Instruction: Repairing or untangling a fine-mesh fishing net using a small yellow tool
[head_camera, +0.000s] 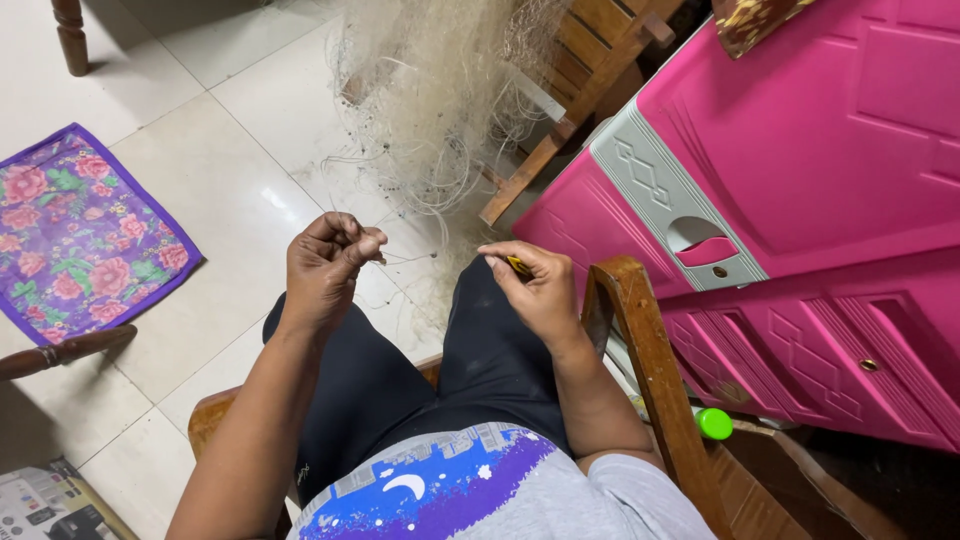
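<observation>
Centrally, left hand (325, 265) curled, fingertips pinching thin strands of the pale fishing net (440, 110) hanging at upper middle. Right hand (540, 290) just beside, closed around a small yellow tool (519, 266). Nearby: pink plastic cabinet (800, 180) at right, floral mat (80, 230) at left.

- The fishing net (440, 110) hangs ahead of the seated person's knees, draped against a wooden frame (560, 120).
- The plastic cabinet (800, 200) stands to the right, beside the chair arm (650, 370).
- The floor mat (80, 230) lies on the floor, left.
</observation>
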